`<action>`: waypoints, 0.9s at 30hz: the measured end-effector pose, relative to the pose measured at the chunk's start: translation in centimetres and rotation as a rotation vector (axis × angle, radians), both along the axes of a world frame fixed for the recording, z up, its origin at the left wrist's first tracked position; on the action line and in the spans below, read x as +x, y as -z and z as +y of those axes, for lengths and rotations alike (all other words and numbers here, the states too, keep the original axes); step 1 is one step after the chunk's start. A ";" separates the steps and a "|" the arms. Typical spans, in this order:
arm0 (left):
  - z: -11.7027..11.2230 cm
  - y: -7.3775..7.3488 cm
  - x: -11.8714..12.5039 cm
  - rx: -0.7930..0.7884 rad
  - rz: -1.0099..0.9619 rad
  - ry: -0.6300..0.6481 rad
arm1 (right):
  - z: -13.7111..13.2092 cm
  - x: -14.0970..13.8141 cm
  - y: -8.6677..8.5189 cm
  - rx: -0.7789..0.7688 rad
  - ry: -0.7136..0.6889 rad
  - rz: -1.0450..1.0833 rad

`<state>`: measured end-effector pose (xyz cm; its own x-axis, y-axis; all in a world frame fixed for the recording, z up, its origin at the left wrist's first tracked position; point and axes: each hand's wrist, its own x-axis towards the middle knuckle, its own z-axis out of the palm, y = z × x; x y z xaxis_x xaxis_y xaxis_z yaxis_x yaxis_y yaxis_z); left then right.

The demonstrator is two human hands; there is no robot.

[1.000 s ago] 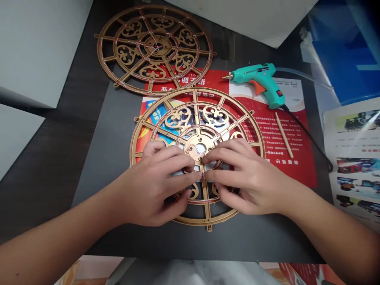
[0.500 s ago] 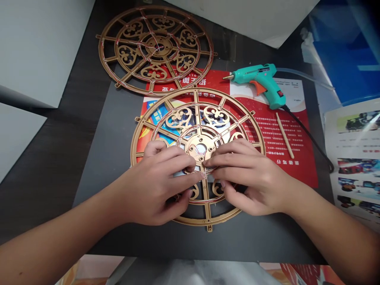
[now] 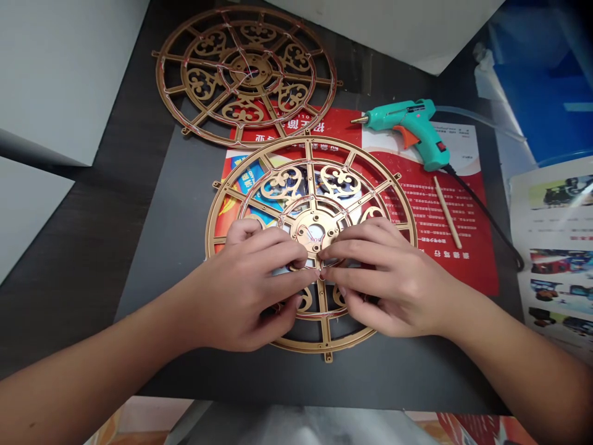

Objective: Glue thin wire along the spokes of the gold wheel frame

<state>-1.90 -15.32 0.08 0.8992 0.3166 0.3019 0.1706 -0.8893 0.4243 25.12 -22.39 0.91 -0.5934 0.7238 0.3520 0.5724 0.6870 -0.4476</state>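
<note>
A gold-coloured round openwork frame, with spokes and scroll ornaments, lies flat in front of me. Thin red and white wire runs along its rings and across the hub. My left hand rests over the left of the hub, fingers curled and closed at the wire. From the other side my right hand has its fingers bent and pressed together at the wire just below the hub. The fingertips of both hands nearly meet there, and they hide part of the wire and the inner ring.
A second gold frame with wire lies behind. To the right are a teal glue gun with orange trigger and a thin pale stick, both on a red printed sheet. An illustrated page lies at far right. White boxes stand behind.
My right hand's fingertips have shifted slightly left, closer to those of my left hand. The left hand keeps its pose. The whole view has drifted slightly.
</note>
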 end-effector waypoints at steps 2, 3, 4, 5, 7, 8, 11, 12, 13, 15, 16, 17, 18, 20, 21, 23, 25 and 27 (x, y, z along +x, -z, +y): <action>0.0 0.0 0.0 -0.011 0.002 -0.009 | 0.0 0.0 0.0 0.008 0.001 -0.012; 0.0 -0.1 0.0 -0.019 0.000 -0.012 | 0.0 0.0 0.0 0.009 0.001 -0.017; -0.1 -0.1 0.1 -0.027 -0.003 -0.015 | 0.0 -0.1 0.0 0.013 0.001 -0.023; -0.1 -0.1 0.1 -0.035 -0.005 -0.018 | 0.0 -0.1 0.0 0.017 0.000 -0.029; -0.1 -0.1 0.1 -0.043 -0.005 -0.021 | 0.1 -0.1 -0.1 0.026 -0.002 -0.047; -0.1 -0.1 0.1 -0.044 -0.003 -0.023 | 0.1 -0.1 -0.1 0.030 -0.005 -0.058; -0.1 -0.2 0.1 -0.034 0.004 -0.021 | 0.1 -0.2 -0.1 0.033 -0.010 -0.089; -0.1 -0.2 0.1 -0.026 0.005 -0.017 | 0.1 -0.2 -0.1 0.027 -0.009 -0.095; -0.1 -0.3 0.1 -0.015 0.006 -0.014 | 0.1 -0.2 -0.1 0.017 -0.004 -0.098; -0.1 -0.4 0.1 0.008 0.009 -0.009 | 0.0 -0.3 -0.1 -0.015 0.008 -0.098; -0.1 -0.4 0.1 0.016 0.009 -0.008 | 0.0 -0.3 -0.1 -0.041 0.013 -0.097; -0.1 -0.4 0.0 0.021 0.009 -0.005 | 0.0 -0.4 -0.1 -0.071 0.018 -0.087; -0.1 -0.4 0.0 0.023 0.006 0.000 | 0.0 -0.4 -0.1 -0.109 0.025 -0.069; -0.1 -0.3 -0.1 0.016 -0.007 0.016 | 0.1 -0.4 -0.2 -0.193 0.043 -0.021; -0.1 -0.2 -0.1 0.009 -0.013 0.024 | 0.1 -0.4 -0.2 -0.227 0.050 0.004; -0.1 -0.1 -0.1 -0.002 -0.017 0.032 | 0.2 -0.4 -0.1 -0.251 0.055 0.048; -0.1 -0.1 -0.2 0.000 -0.010 0.031 | 0.2 -0.3 0.0 -0.227 0.053 0.072; -0.1 -0.1 -0.1 0.012 0.014 0.034 | 0.1 -0.2 0.1 -0.202 0.059 0.084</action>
